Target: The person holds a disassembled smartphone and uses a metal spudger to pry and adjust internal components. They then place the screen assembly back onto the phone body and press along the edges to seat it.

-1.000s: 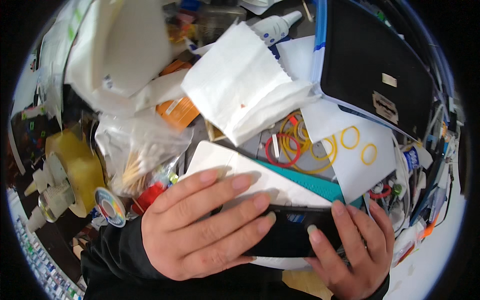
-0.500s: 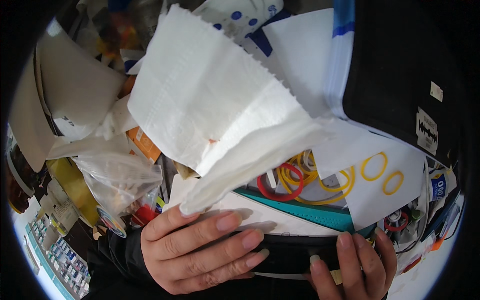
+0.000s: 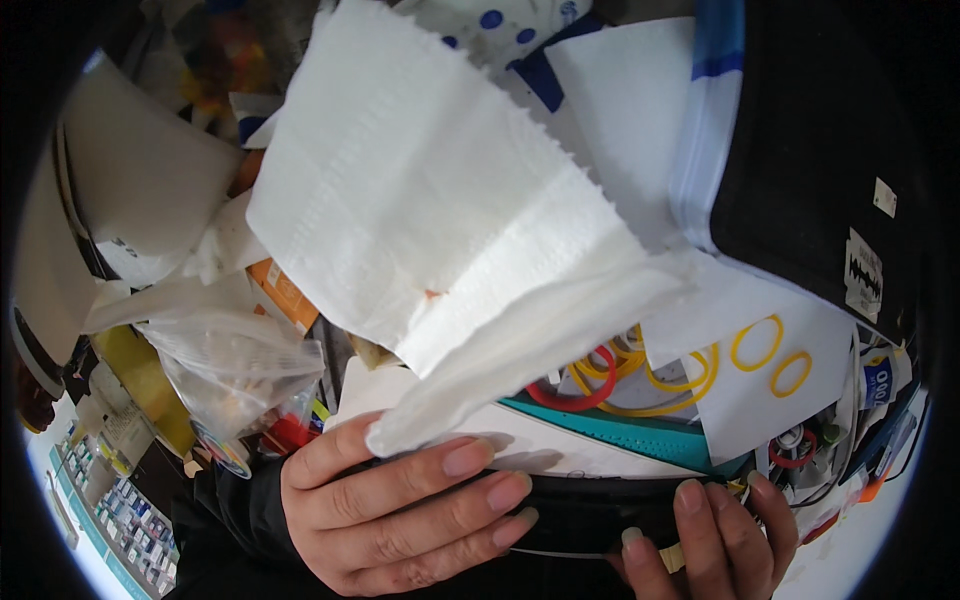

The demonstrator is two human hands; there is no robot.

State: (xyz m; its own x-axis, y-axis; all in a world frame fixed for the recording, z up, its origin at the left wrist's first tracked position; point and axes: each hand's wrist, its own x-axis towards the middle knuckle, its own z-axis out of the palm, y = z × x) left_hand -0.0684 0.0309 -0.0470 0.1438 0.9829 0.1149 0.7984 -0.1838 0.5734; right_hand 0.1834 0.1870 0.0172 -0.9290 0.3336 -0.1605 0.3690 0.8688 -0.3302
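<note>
A torn sheet of white tissue, with a ragged edge and a small reddish-brown spot, rises from my left hand. Its narrow lower end sits at the index finger, whose tip it hides; the thumb cannot be seen. The other left fingers stretch side by side over a black edge. On that same edge, further right, my right hand rests with bent fingers, the thumb apart from them. A small pale yellow piece shows by the thumb. Behind the tissue lie a red ring and yellow rubber bands.
A teal strip borders the white surface. Two yellow bands lie on white paper at right, below a black panel with a razor-blade packet. A clear plastic bag, an orange box and a curved white object crowd the left.
The tissue has sunk slightly and covers more of the red ring. The surroundings at right have shifted a little rightward in view. Both hands stay almost where they were.
</note>
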